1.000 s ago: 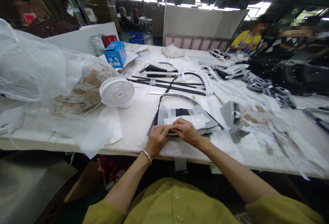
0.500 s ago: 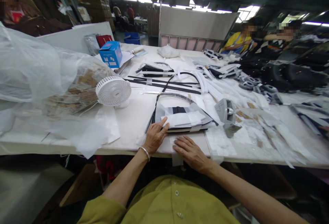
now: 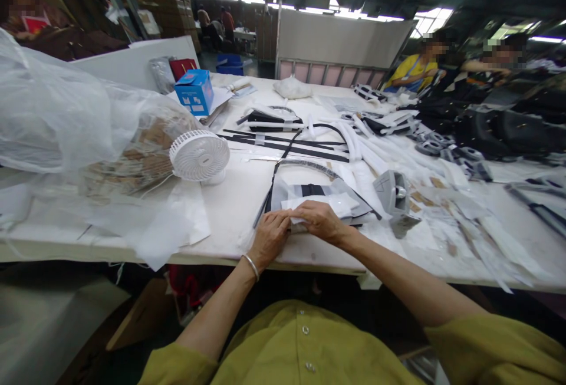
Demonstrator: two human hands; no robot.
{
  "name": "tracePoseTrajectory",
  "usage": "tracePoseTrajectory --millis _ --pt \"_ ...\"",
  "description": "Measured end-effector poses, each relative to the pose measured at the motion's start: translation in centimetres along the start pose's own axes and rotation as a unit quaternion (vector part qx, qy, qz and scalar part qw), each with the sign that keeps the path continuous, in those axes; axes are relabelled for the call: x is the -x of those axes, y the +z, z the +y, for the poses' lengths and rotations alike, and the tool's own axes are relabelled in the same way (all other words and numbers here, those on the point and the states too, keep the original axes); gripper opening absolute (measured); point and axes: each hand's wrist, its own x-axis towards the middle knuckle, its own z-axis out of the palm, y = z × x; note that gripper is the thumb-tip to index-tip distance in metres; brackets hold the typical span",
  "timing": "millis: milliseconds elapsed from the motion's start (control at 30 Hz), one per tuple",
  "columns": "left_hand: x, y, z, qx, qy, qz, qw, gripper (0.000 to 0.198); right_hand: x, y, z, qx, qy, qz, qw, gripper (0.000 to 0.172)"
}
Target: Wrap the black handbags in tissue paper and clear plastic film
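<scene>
A flat grey and black bag piece (image 3: pixel 327 187) with a curved, wrapped handle lies near the table's front edge. White paper (image 3: pixel 345 203) rests on top of it. At the bag's front left edge is my left hand (image 3: pixel 270 234), its fingers bent and close together; what they grip is hidden. My right hand (image 3: pixel 319 220) meets it fingertip to fingertip, pinching a thin white sheet (image 3: pixel 298 227) at the bag's front edge. A grey tape dispenser (image 3: pixel 394 199) stands just right of the bag.
A white fan (image 3: pixel 200 156) and a large plastic bag of brown pieces (image 3: pixel 145 149) stand left. Black strips (image 3: pixel 287 144) lie behind the bag. A blue box (image 3: pixel 194 93) sits at the back left. Two people (image 3: pixel 413 72) are at the right rear; another person is far left.
My right hand has risen from the table's front edge to the bag's edge and closed on a thin sheet. My left hand's fingers have drawn together beside it.
</scene>
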Motion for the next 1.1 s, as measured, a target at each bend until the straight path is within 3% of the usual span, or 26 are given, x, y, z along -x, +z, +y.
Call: tracePoseTrajectory --millis 133,233,333,500,600,733,933,1033,1100 --pt "0.2 0.1 -0.1 0.000 0.003 -0.026 1.000 0.047 -0.3 -0.4 1.4 -0.016 0.061 -0.001 0.998 0.018" --pt "0.1 0.1 -0.5 0.003 0.007 -0.026 1.000 0.044 1.3 0.1 -0.9 0.019 0.024 -0.013 0.999 0.022" --pt "-0.6 -0.2 -0.9 0.010 0.016 -0.033 0.999 0.045 3.7 1.2 -4.4 0.021 -0.028 -0.070 0.997 0.025" --pt "-1.5 -0.8 -0.9 0.012 0.041 -0.045 0.998 0.045 5.5 2.3 -6.9 0.011 -0.008 -0.123 0.992 0.020" --pt "-1.2 -0.7 -0.6 0.008 0.048 -0.044 0.998 0.044 4.5 1.6 -6.0 0.005 -0.007 -0.131 0.991 0.023" --pt "-0.5 -0.5 0.1 0.015 0.026 -0.041 0.999 0.043 1.4 -0.1 -3.3 -0.008 0.004 -0.091 0.996 0.026" --pt "-0.8 -1.3 1.2 0.075 -0.074 -0.057 0.993 0.029 -3.1 -1.5 1.7 -0.061 0.152 -0.100 0.981 0.014" --pt "-1.7 -0.9 1.7 0.068 -0.146 -0.026 0.987 0.010 -3.8 -1.4 2.9 -0.095 0.216 -0.123 0.964 0.015" --pt "-2.2 -0.2 2.0 0.034 -0.183 -0.009 0.982 0.012 -4.0 -1.4 3.1 -0.111 0.234 -0.130 0.957 0.017"
